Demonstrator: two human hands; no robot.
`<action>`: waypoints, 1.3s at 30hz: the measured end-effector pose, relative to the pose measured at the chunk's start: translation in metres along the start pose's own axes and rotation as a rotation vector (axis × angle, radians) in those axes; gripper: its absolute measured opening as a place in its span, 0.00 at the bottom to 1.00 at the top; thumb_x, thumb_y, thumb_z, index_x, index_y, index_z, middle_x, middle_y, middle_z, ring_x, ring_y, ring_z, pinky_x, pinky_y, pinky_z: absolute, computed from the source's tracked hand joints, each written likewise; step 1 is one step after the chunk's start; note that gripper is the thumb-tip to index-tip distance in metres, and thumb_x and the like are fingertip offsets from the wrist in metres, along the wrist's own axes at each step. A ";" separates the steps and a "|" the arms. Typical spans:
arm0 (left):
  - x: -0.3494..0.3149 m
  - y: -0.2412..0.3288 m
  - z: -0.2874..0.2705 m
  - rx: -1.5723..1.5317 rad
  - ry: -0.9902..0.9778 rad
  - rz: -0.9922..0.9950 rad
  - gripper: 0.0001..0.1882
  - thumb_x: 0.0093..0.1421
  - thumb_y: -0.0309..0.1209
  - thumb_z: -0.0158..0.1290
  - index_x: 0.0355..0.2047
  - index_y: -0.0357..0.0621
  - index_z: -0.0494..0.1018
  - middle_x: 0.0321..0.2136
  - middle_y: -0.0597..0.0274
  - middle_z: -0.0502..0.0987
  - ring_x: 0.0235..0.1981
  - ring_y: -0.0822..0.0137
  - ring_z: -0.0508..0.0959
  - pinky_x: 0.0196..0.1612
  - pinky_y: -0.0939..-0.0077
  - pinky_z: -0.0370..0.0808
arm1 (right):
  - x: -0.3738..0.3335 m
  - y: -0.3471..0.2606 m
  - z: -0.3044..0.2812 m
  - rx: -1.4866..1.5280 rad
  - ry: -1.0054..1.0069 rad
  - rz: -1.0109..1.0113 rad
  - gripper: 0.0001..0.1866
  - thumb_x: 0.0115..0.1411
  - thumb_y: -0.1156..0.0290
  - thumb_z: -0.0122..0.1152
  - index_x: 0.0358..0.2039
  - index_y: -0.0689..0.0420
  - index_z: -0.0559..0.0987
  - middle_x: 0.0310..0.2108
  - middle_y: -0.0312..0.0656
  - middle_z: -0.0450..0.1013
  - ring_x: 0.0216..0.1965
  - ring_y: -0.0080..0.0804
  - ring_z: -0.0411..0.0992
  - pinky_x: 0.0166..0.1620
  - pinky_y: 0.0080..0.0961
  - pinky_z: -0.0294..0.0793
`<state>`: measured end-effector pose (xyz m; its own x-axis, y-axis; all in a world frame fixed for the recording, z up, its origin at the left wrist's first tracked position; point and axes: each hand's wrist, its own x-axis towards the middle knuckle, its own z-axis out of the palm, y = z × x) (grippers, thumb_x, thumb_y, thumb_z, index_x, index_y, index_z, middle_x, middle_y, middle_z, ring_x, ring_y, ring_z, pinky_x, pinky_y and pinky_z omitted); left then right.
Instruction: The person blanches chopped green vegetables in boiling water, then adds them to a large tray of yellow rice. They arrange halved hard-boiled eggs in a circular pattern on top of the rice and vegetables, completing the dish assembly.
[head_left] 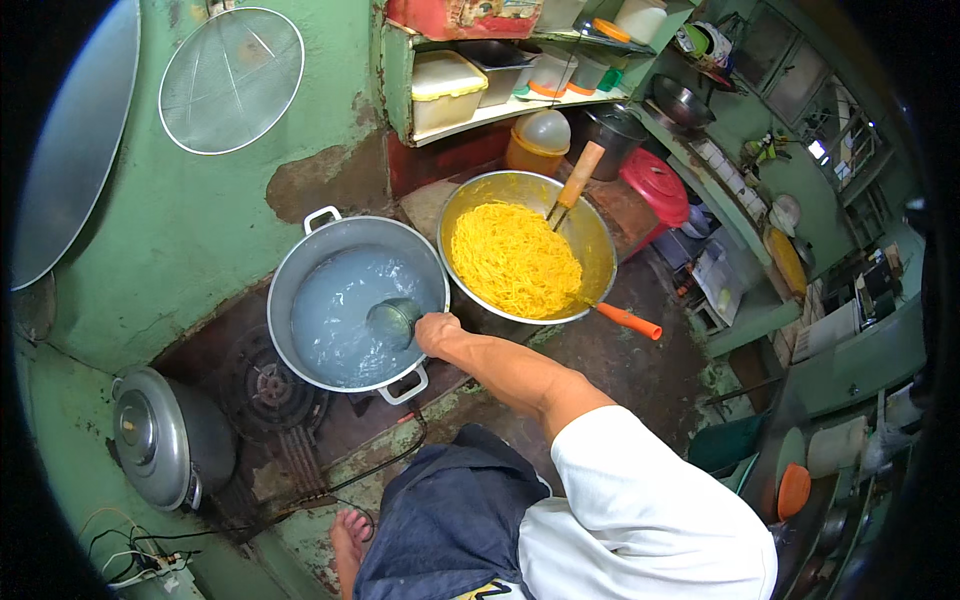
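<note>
My right hand (436,333) is closed at the right side of a large aluminium pot (284,345), gripping a greenish dipper (393,322). The dipper's cup is tilted and partly dipped in the cloudy, rippling water (335,300); its handle is hidden by my fingers. Just right of the pot stands a wide metal basin (606,250) with a heap of yellow noodles (515,262). Two utensils rest in the basin: one with a wooden handle (582,172) points up, the other's orange handle (630,321) sticks out over the rim. My left hand is out of view.
A lidded pot (170,435) stands at the lower left beside a gas burner (270,385). A black hose (400,450) runs along the counter's near edge. Behind the basin are a red lidded tub (655,187) and a shelf (480,118) of containers. A mesh strainer (232,80) hangs on the wall.
</note>
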<state>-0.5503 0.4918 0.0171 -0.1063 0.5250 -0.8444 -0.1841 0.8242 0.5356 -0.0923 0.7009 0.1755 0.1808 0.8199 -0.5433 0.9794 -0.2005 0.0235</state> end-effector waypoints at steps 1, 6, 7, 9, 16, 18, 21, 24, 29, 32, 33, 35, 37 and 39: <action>-0.003 0.005 0.002 0.015 -0.018 0.018 0.22 0.63 0.46 0.45 0.49 0.44 0.68 0.41 0.57 0.75 0.34 0.64 0.78 0.32 0.70 0.79 | -0.002 0.001 -0.006 0.045 -0.013 0.008 0.15 0.56 0.66 0.52 0.39 0.57 0.82 0.45 0.47 0.75 0.49 0.40 0.74 0.47 0.34 0.73; -0.015 -0.001 0.002 -0.008 -0.024 0.022 0.19 0.63 0.43 0.46 0.46 0.42 0.69 0.40 0.57 0.75 0.35 0.63 0.78 0.33 0.70 0.79 | -0.014 0.072 -0.063 0.322 -0.315 0.102 0.17 0.54 0.61 0.54 0.36 0.59 0.82 0.40 0.50 0.77 0.45 0.38 0.75 0.45 0.32 0.74; -0.014 -0.008 0.000 -0.038 -0.022 0.033 0.19 0.62 0.43 0.46 0.45 0.42 0.69 0.40 0.56 0.75 0.35 0.63 0.78 0.33 0.70 0.78 | -0.019 0.075 -0.064 0.398 -0.262 0.180 0.17 0.54 0.60 0.53 0.35 0.59 0.82 0.40 0.51 0.76 0.45 0.37 0.75 0.45 0.32 0.74; -0.005 -0.021 -0.007 -0.008 -0.010 -0.023 0.18 0.62 0.42 0.46 0.45 0.42 0.69 0.40 0.57 0.75 0.35 0.64 0.78 0.34 0.69 0.78 | -0.030 0.056 -0.050 0.183 0.041 0.127 0.17 0.55 0.61 0.52 0.37 0.59 0.82 0.42 0.51 0.76 0.46 0.38 0.75 0.45 0.33 0.74; 0.054 -0.062 -0.034 0.013 -0.032 -0.138 0.16 0.63 0.40 0.46 0.45 0.42 0.69 0.38 0.58 0.76 0.34 0.65 0.77 0.36 0.68 0.77 | -0.014 0.063 -0.039 0.408 -0.204 0.019 0.13 0.50 0.63 0.55 0.22 0.60 0.80 0.15 0.41 0.73 0.17 0.38 0.70 0.23 0.33 0.70; 0.053 -0.059 -0.035 -0.029 -0.040 -0.148 0.16 0.63 0.39 0.45 0.44 0.42 0.69 0.37 0.58 0.76 0.33 0.66 0.77 0.37 0.67 0.77 | -0.017 0.070 -0.039 0.515 -0.240 0.086 0.14 0.51 0.61 0.56 0.24 0.60 0.80 0.21 0.43 0.75 0.22 0.38 0.73 0.29 0.32 0.73; 0.034 -0.033 -0.024 0.157 -0.101 -0.101 0.15 0.63 0.38 0.45 0.45 0.41 0.69 0.36 0.59 0.76 0.32 0.66 0.78 0.35 0.68 0.78 | -0.030 0.043 -0.026 0.205 0.002 0.066 0.13 0.54 0.67 0.54 0.35 0.59 0.81 0.38 0.46 0.78 0.41 0.35 0.77 0.40 0.34 0.76; 0.012 0.006 0.002 0.144 -0.115 -0.048 0.16 0.64 0.38 0.45 0.46 0.41 0.68 0.36 0.58 0.76 0.31 0.66 0.78 0.31 0.71 0.79 | -0.029 0.018 -0.026 0.180 -0.048 -0.005 0.16 0.53 0.68 0.51 0.38 0.61 0.80 0.39 0.52 0.77 0.44 0.40 0.76 0.45 0.34 0.74; -0.006 0.034 0.024 0.087 -0.130 0.067 0.17 0.64 0.40 0.45 0.47 0.43 0.68 0.36 0.58 0.76 0.30 0.66 0.78 0.27 0.74 0.79 | -0.020 0.060 -0.039 0.346 -0.225 0.097 0.18 0.52 0.60 0.54 0.33 0.62 0.81 0.28 0.51 0.77 0.30 0.42 0.77 0.34 0.39 0.74; 0.006 0.014 0.012 0.183 -0.150 0.067 0.16 0.63 0.38 0.45 0.46 0.43 0.68 0.37 0.58 0.76 0.32 0.64 0.78 0.31 0.69 0.79 | -0.025 0.048 -0.023 0.305 -0.134 0.056 0.18 0.54 0.62 0.53 0.41 0.59 0.80 0.45 0.51 0.74 0.49 0.39 0.73 0.48 0.35 0.74; 0.012 0.001 0.006 0.281 -0.192 0.090 0.15 0.63 0.38 0.45 0.45 0.42 0.69 0.37 0.57 0.76 0.33 0.63 0.78 0.32 0.67 0.78 | -0.027 0.029 -0.013 0.248 -0.137 0.051 0.19 0.56 0.64 0.50 0.43 0.59 0.79 0.46 0.51 0.74 0.49 0.42 0.73 0.49 0.34 0.73; 0.024 -0.027 -0.010 0.290 -0.226 0.068 0.14 0.63 0.37 0.45 0.43 0.43 0.70 0.38 0.57 0.76 0.34 0.63 0.78 0.35 0.66 0.78 | -0.027 0.019 -0.007 0.275 -0.093 -0.118 0.21 0.55 0.61 0.51 0.38 0.65 0.79 0.38 0.54 0.76 0.45 0.43 0.75 0.46 0.34 0.74; 0.041 -0.049 -0.016 0.108 -0.237 -0.020 0.12 0.63 0.36 0.44 0.41 0.44 0.72 0.37 0.58 0.77 0.34 0.64 0.78 0.36 0.65 0.77 | -0.025 0.032 -0.006 0.453 -0.101 0.020 0.21 0.53 0.59 0.53 0.36 0.66 0.79 0.35 0.54 0.77 0.39 0.44 0.76 0.42 0.35 0.74; 0.048 -0.064 -0.022 0.089 -0.180 -0.054 0.12 0.63 0.36 0.44 0.41 0.44 0.72 0.37 0.58 0.77 0.34 0.64 0.78 0.36 0.66 0.77 | -0.026 0.061 -0.004 0.612 -0.234 0.082 0.18 0.55 0.57 0.54 0.23 0.61 0.76 0.18 0.41 0.70 0.16 0.34 0.65 0.20 0.31 0.62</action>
<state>-0.5654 0.4600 -0.0581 0.0795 0.5024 -0.8610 -0.0967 0.8635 0.4949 -0.0373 0.6694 0.1944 0.1605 0.6644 -0.7299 0.7230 -0.5826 -0.3713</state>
